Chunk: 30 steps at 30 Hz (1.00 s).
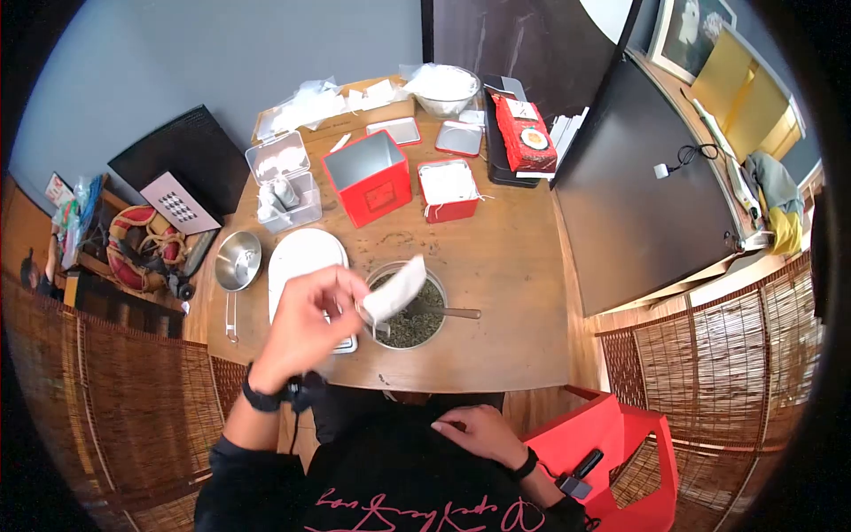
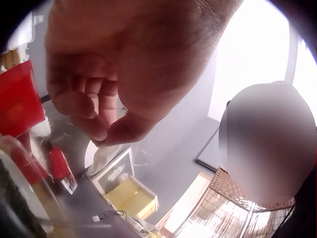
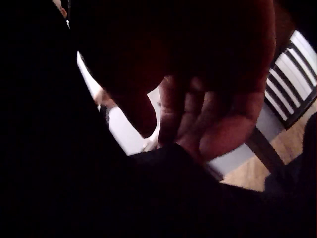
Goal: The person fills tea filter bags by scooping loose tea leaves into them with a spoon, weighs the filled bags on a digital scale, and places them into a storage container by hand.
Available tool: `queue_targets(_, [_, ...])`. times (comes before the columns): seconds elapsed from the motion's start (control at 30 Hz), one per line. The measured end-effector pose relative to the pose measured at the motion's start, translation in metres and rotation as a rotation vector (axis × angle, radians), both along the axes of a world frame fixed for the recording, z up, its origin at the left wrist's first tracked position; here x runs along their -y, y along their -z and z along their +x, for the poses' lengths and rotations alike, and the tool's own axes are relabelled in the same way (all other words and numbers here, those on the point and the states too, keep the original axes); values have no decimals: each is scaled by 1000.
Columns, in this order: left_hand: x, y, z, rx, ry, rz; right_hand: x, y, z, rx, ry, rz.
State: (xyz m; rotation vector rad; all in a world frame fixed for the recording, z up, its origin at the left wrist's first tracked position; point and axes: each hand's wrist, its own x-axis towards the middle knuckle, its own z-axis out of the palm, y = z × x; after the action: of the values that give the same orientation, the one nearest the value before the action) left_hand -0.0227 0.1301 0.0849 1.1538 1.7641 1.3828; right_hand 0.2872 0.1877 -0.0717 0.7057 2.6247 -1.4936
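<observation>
My left hand (image 1: 312, 321) pinches a small white fabric-like bag (image 1: 396, 291) between thumb and fingertips. The bag hangs at a slant over a round bowl (image 1: 444, 321) of dark dried leaves (image 1: 409, 335). A spoon (image 1: 461, 312) lies in the bowl, its handle sticking out to the right. In the left wrist view the pale bag (image 2: 103, 156) shows just below the pinching fingertips. Under my left hand is a white kitchen scale (image 1: 306, 251), partly covered by it. My right hand (image 1: 483, 432) rests on the dark clothing at my lap, fingers loosely bent, holding nothing.
Behind the bowl stand an open red tin (image 1: 372, 191) and a smaller red box (image 1: 449, 191) with white stringed bags. A clear plastic box (image 1: 297, 208) and a metal ladle (image 1: 238, 262) are on the left. A red packet (image 1: 523, 133) lies back right. Leaf crumbs dot the table.
</observation>
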Motion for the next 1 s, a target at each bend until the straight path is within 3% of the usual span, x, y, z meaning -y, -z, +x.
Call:
queue_targets(0.07, [24, 5, 21, 97, -4, -62, 2, -47, -16, -304, 88, -107])
queue_targets(0.2, [56, 28, 56, 172, 103, -135, 6, -83, -39, -474, 266, -233])
queue_targets(0.33, [62, 45, 74, 238, 139, -171, 4, -78, -55, -362, 229, -193])
queue_targets(0.43, [65, 48, 77, 159, 105, -129, 9, -70, -58, -310, 274, -300])
queue_targets(0.57, [72, 50, 72, 139, 98, -165, 7, -60, -56, -279, 279, -232])
queue_targets(0.63, [73, 51, 74, 115, 108, -170, 9, -64, -56, -282, 242, 73])
queue_targets(0.67, [73, 51, 77, 101, 113, -150, 11, -66, -58, -263, 241, 116])
queue_targets(1.0, [70, 52, 85, -184, 100, -76, 15, -77, -67, -230, 325, 183])
